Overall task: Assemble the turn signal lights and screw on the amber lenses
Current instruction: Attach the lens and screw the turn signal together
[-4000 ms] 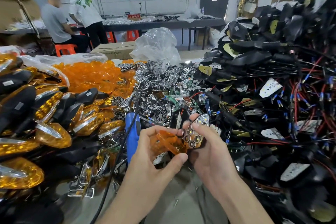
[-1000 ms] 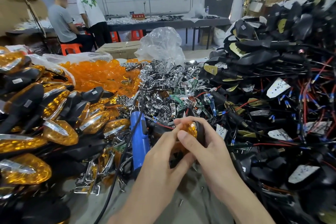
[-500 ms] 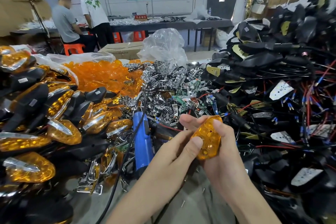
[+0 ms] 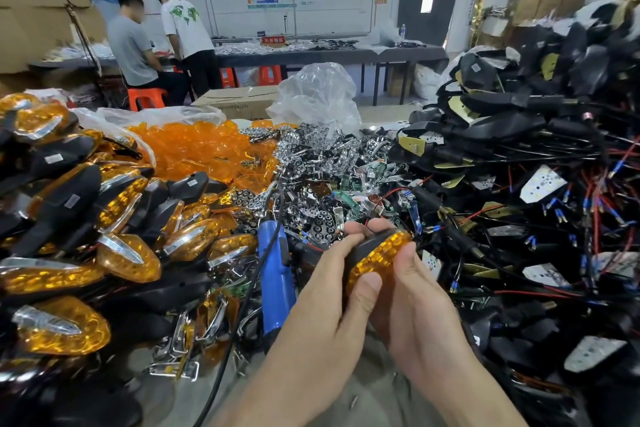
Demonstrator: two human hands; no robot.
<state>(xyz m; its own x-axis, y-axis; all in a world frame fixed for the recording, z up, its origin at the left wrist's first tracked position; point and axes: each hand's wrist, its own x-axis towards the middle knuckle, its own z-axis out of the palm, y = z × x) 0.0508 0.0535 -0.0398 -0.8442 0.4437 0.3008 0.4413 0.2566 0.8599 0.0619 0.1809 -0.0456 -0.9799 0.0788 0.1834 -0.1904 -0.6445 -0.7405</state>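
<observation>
Both hands grip one turn signal [image 4: 377, 255], centre-front: left hand [image 4: 325, 291] thumb on amber lens, right hand [image 4: 412, 291] fingers clamped round it. Black housing mostly hidden by fingers. Blue screwdriver [image 4: 275, 281] alongside. Table [image 4: 363, 402] buried in parts; workshop behind.

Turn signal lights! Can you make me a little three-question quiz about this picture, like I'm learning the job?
1. True or false: both hands, left and right, hold the same turn signal light.
2. What colour is the electric screwdriver lying left of the hands? A) red B) blue C) green
3. On which side of the table is the pile of black housings with wires?

Key: 1 true; 2 B; 3 the right side.
</observation>
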